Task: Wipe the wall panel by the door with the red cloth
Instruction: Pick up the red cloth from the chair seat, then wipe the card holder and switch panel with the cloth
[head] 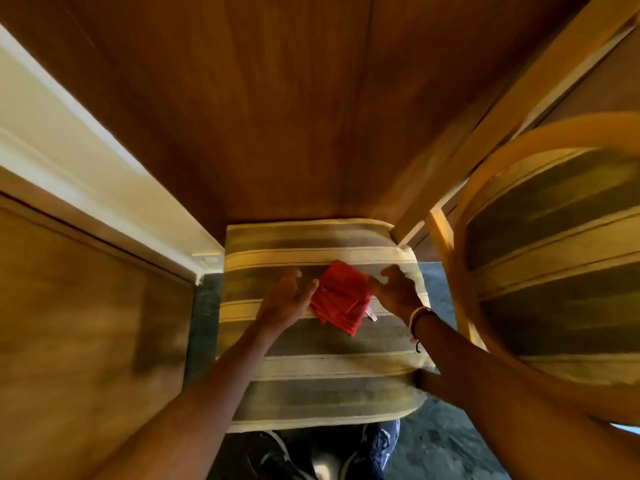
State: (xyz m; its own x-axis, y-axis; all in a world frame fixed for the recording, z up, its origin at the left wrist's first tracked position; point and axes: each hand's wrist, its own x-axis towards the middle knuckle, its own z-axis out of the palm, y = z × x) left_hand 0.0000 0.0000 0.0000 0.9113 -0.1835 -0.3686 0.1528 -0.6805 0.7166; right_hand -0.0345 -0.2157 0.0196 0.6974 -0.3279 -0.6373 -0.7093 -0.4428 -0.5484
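A folded red cloth [341, 296] lies on the striped cushion [322, 372] of a stool below me. My left hand [289, 297] touches the cloth's left edge with fingers spread. My right hand [398, 289] is at its right edge, fingers curled, with bands on the wrist. Whether either hand grips the cloth is unclear. The brown wooden wall panel [277, 109] rises directly behind the stool. The door [79, 323] with its pale frame [86, 174] is on the left.
A wooden chair with a striped cushion [554, 258] stands close on the right, its curved frame near my right forearm. A slanted wooden beam [512, 109] runs up the right side. My shoes [322, 455] are on the dark floor under the stool.
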